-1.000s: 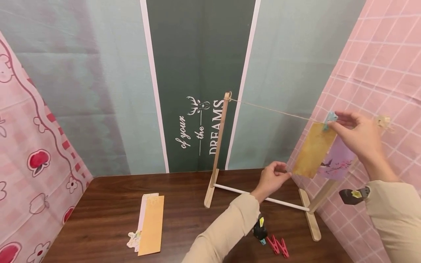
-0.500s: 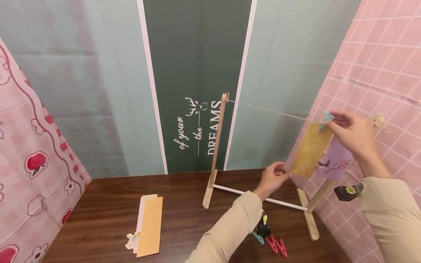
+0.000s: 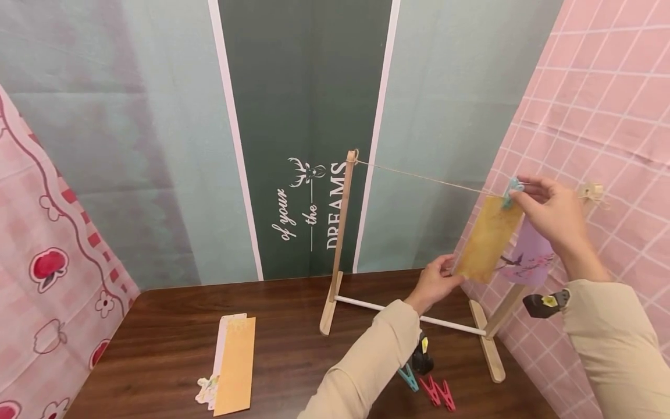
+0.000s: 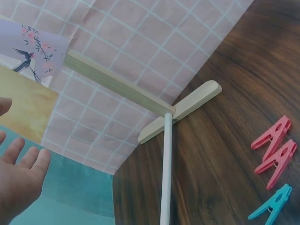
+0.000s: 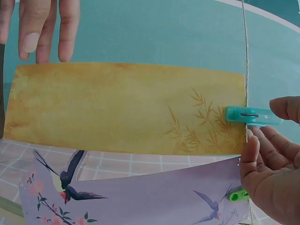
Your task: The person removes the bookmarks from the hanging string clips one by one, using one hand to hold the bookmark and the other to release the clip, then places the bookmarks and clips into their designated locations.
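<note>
A yellow paper card with bamboo print hangs from a string, held there by a teal clothespin. My right hand pinches the handle end of that clothespin between thumb and fingers. At the card's lower left corner is my left hand, its relaxed fingers spread from the thumb and close along the card's edge. Behind the yellow card hangs a purple card with swallows and blossoms, clipped by a green clothespin and partly hidden in the head view.
The string runs between two wooden posts joined low by a white rod. Two red clothespins and a teal one lie on the brown table. More cards lie at the left. A pink tiled cloth closes the right side.
The head view has swung slightly right, so the scene shifts left. My left fingers have come closer to the yellow card's lower edge. My right hand stays at the clothespin.
</note>
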Tool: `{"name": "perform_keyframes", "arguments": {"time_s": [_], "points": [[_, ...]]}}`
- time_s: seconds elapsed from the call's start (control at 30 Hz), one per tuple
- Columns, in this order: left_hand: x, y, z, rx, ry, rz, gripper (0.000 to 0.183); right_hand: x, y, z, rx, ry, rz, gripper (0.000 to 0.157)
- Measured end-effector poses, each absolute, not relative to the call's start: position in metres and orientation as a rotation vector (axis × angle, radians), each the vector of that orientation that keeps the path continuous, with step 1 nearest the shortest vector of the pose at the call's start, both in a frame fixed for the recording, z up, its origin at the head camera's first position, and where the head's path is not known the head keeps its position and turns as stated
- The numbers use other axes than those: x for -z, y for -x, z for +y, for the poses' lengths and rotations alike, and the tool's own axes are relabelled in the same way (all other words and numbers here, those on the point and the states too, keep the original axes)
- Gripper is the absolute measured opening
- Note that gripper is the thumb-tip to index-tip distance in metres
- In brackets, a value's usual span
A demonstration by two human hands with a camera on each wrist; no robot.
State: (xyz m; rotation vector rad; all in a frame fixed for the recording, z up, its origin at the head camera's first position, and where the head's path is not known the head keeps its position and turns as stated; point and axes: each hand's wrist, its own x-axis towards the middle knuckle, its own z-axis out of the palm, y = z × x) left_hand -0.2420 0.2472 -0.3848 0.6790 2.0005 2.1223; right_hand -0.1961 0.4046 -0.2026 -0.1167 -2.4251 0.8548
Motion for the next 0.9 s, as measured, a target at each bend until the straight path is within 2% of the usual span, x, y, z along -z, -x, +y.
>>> {"name": "perform_keyframes", "arguments": {"time_s": [0.27,0.53,0.9], "points": [[0.383,0.239,0.255,-2.257,-0.666,1.933,0.037,0.203,0.196,0.406,-0.892,0.094,-2.382,0.053],[0.383,0.236,0.257,-2.176,-0.677,2.000,0.020,0.204,0.195,0.405,-0.906,0.101,-2.373,0.053],[0.383,0.240,0.252,-2.262,-0.784,2.009,0.012,0.205,0.197,0.405,-0.941,0.097,-2.367,0.054]]}}
